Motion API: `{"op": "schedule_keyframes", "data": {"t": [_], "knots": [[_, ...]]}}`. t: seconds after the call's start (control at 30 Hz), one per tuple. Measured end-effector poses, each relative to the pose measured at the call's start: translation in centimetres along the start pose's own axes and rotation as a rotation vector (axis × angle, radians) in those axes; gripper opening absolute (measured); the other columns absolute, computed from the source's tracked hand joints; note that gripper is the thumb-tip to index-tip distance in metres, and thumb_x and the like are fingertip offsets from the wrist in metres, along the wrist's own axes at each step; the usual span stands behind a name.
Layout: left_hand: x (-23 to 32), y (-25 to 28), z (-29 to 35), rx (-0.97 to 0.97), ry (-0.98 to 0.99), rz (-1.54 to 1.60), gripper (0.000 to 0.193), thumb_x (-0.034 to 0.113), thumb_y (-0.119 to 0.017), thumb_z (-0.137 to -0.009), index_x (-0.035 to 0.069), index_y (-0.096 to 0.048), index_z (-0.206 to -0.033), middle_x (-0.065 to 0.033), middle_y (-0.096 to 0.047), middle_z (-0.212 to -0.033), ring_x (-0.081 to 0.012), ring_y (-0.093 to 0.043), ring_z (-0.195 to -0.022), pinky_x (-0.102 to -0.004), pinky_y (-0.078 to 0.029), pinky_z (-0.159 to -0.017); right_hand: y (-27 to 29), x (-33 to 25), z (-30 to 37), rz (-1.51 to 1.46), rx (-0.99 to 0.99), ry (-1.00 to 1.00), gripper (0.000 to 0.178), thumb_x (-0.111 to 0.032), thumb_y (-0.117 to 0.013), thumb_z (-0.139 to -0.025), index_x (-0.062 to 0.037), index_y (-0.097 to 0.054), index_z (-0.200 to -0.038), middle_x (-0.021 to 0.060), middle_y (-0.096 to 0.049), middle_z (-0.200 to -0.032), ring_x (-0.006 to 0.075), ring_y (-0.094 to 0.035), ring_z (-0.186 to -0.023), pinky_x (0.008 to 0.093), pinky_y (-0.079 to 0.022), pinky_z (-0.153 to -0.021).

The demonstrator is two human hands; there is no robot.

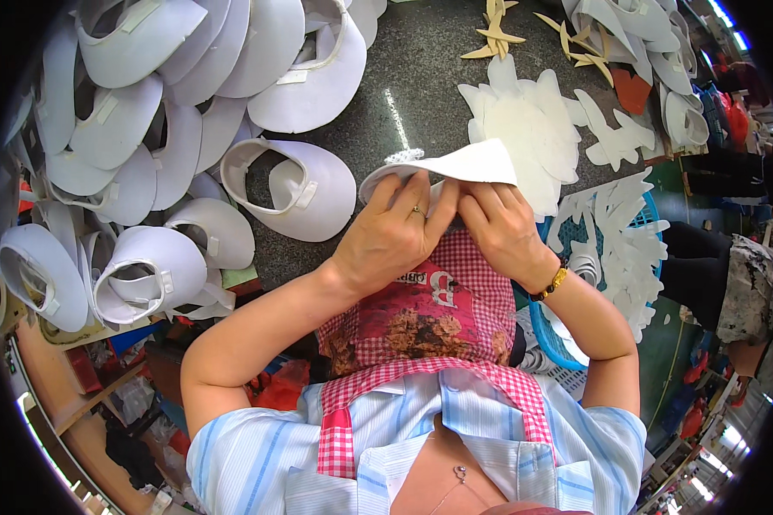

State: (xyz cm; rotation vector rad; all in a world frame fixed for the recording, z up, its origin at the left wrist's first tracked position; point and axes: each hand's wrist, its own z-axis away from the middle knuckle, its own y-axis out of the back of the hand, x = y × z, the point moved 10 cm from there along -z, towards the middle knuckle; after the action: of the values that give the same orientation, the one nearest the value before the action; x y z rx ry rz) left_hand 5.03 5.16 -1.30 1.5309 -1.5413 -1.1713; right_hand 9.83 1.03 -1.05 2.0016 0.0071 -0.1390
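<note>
Both my hands hold a white shoe upper just above the dark table. My left hand pinches its near edge on the left side, fingers partly hidden under it. Close beside, my right hand has its fingers closed on the right part of the same edge. A speckled whitish patch shows at the upper's far left edge; I cannot make out what it is. Left of my hands a finished-looking white upper with a small tab lies on the table.
Heaped white uppers fill the left side. A pile of flat white cut pieces lies beyond my right hand, with tan curved strips farther back. At right stands a blue basket holding white scraps. The speckled dark table reaches back between them.
</note>
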Motion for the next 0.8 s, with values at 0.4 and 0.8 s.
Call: {"op": "schedule_keyframes", "data": {"t": [0.4, 0.8], "knots": [[-0.3, 0.0, 2.0, 0.038, -0.218, 0.026, 0.035, 0.012, -0.054, -0.075, -0.006, -0.065, -0.103, -0.0187, -0.063, -0.114, -0.0272, -0.059, -0.110, -0.0403, -0.046, -0.091, -0.4, -0.5, -0.2, 0.008, -0.032, -0.002, 0.031, -0.010, -0.056, -0.076, -0.0002, -0.060, -0.106, 0.0113, -0.061, -0.100, 0.0248, -0.061, -0.089, 0.0349, -0.049, -0.080], [-1.2, 0.2, 2.3, 0.055, -0.234, 0.092, 0.030, 0.009, -0.057, -0.071, -0.008, -0.065, -0.095, -0.0214, -0.066, -0.100, -0.0315, -0.065, -0.100, -0.0432, -0.049, -0.092, -1.1, -2.0, -1.3, 0.139, -0.153, 0.099, 0.039, -0.012, -0.055, -0.077, 0.0021, -0.058, -0.113, 0.0095, -0.054, -0.089, 0.0230, -0.056, -0.088, 0.0353, -0.046, -0.088]]}}
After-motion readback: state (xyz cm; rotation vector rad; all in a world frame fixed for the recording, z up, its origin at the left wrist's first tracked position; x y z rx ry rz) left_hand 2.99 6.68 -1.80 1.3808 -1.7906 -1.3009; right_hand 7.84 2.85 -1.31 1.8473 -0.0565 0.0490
